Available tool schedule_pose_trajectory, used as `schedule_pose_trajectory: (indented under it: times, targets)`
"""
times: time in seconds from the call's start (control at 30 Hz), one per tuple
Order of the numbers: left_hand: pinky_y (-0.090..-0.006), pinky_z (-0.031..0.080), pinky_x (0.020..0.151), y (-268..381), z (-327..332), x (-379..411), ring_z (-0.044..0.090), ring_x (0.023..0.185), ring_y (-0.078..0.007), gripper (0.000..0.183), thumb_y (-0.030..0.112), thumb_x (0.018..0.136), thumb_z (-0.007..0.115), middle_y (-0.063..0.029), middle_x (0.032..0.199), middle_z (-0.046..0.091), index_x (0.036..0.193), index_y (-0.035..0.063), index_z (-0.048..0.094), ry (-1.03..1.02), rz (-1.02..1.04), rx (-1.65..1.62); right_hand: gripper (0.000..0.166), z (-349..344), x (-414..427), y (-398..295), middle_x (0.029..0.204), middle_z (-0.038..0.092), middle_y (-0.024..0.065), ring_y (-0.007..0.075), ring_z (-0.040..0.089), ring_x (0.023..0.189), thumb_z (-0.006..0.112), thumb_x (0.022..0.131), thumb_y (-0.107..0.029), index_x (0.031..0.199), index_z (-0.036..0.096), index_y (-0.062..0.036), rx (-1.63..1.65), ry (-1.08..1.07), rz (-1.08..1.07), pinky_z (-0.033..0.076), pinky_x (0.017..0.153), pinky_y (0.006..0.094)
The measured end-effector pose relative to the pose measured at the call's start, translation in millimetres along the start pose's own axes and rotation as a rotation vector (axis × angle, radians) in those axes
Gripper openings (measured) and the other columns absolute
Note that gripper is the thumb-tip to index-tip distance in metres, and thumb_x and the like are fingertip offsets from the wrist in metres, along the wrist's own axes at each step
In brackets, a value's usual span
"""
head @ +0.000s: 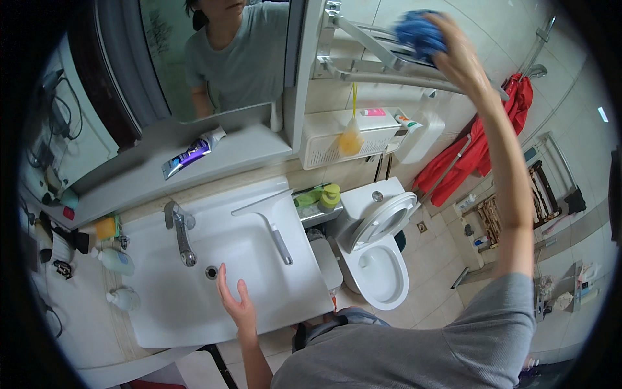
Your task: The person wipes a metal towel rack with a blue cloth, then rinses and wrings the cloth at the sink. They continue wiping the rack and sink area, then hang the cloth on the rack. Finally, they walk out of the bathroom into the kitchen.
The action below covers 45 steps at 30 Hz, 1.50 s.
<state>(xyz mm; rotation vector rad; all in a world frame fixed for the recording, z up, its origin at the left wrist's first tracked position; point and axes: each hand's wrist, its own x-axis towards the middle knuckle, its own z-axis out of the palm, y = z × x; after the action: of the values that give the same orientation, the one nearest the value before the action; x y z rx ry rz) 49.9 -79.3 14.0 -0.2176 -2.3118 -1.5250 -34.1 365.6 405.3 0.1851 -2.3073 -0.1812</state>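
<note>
My right hand (459, 61) is raised at the upper right and grips a bunched blue cloth (419, 35), which is at the bars of a metal towel rack (388, 58) on the tiled wall. Both hand and cloth are slightly blurred. My left hand (235, 296), fingers apart and holding nothing, is over the white washbasin (194, 311) near its drain. A chrome faucet (183, 238) stands at the basin's back left. A white and grey squeegee (277, 236) lies at the basin's right side. Above the basin, a toothpaste tube (192, 153) lies on the grey shelf (243, 146) under the mirror.
Right of the basin stands a toilet (381, 272) with its lid raised. A white perforated box (320, 141) is on the wall below the rack, with a yellow soap bag (351, 138) hanging before it. Red cloth (466, 155) hangs farther right. Pump bottles (114, 261) stand left of the basin.
</note>
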Motion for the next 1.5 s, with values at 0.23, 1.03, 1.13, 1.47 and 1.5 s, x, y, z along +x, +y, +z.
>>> schedule_pose_trajectory:
  times: [0.23, 1.03, 1.13, 1.47, 1.5]
  targets:
    - [-0.0396, 0.033, 0.103, 7, 7, 17, 0.044, 0.122, -0.0313, 0.046, 0.004, 0.087, 0.051, -0.0173, 0.132, 0.047, 0.131, -0.0022, 0.041, -0.086, 0.046, 0.000, 0.038, 54, -129, -55, 0.103, 0.059, 0.0068, 0.0182, 0.061, 0.086, 0.071, 0.073, -0.012, 0.110, 0.062, -0.0149, -0.002, 0.465, -0.399, 0.052, 0.072, 0.0381]
    - [-0.0388, 0.035, 0.101, 52, 89, 5, 0.047, 0.121, -0.0307, 0.043, 0.002, 0.088, 0.051, -0.0170, 0.131, 0.048, 0.130, -0.0015, 0.043, -0.065, 0.066, 0.074, 0.034, 189, 9, -31, 0.118, 0.056, 0.0142, 0.0290, 0.052, 0.113, 0.050, 0.084, -0.020, 0.115, 0.058, -0.0102, 0.179, 0.074, -0.284, 0.037, 0.102, 0.0380]
    - [-0.0391, 0.035, 0.102, 56, 101, 10, 0.045, 0.122, -0.0286, 0.044, 0.004, 0.090, 0.050, -0.0163, 0.133, 0.047, 0.133, 0.0002, 0.042, -0.088, 0.064, 0.030, 0.034, 195, 3, 4, 0.117, 0.057, 0.0150, 0.0301, 0.053, 0.112, 0.050, 0.083, -0.020, 0.114, 0.059, -0.0103, 0.153, 0.091, -0.290, 0.038, 0.100, 0.0385]
    - [-0.0389, 0.034, 0.103, 71, 116, 10, 0.044, 0.124, -0.0268, 0.044, 0.006, 0.092, 0.048, -0.0154, 0.135, 0.045, 0.134, 0.0014, 0.041, -0.158, 0.035, 0.061, 0.035, 182, -110, 309, 0.114, 0.060, 0.0175, 0.0335, 0.056, 0.106, 0.051, 0.080, -0.023, 0.110, 0.063, -0.0107, -0.169, 0.132, 0.175, 0.042, 0.095, 0.0402]
    - [-0.0388, 0.034, 0.103, 67, 114, 7, 0.044, 0.124, -0.0268, 0.043, 0.006, 0.092, 0.048, -0.0153, 0.135, 0.045, 0.135, 0.0015, 0.040, -0.161, 0.029, 0.052, 0.035, 172, -123, 337, 0.114, 0.060, 0.0178, 0.0338, 0.056, 0.105, 0.051, 0.080, -0.023, 0.110, 0.063, -0.0108, -0.215, 0.134, 0.253, 0.042, 0.095, 0.0403]
